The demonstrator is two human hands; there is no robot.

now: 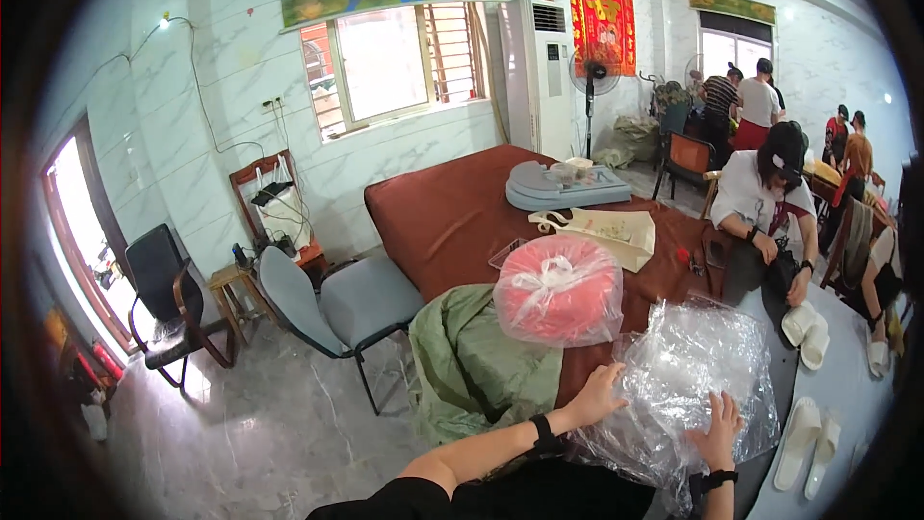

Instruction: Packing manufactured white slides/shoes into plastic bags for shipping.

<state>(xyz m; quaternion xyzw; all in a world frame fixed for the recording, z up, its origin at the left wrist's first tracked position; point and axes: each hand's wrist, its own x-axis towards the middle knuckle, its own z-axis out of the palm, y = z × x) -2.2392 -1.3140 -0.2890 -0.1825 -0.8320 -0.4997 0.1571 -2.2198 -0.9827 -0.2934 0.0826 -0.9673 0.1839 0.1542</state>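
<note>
Crumpled clear plastic bags (688,356) lie in a heap close in front of me, near the red-brown covered table. At their left edge, my left hand (599,397) has its fingers closed on the plastic. My right hand (717,430) rests on the lower right part of the heap with its fingers apart. A pink-red bundle (563,294) in a knotted, translucent bag sits just beyond my left hand. Below it on the left, a large green woven sack (467,361) hangs slack and creased.
The red-brown cover (443,212) bears a grey-blue plastic piece (563,188) and a cream tote bag (616,236). At right, a seated person (770,197) handles a dark item beside a grey tabletop (818,443) with white slippers (797,438). A grey chair (366,299) stands left.
</note>
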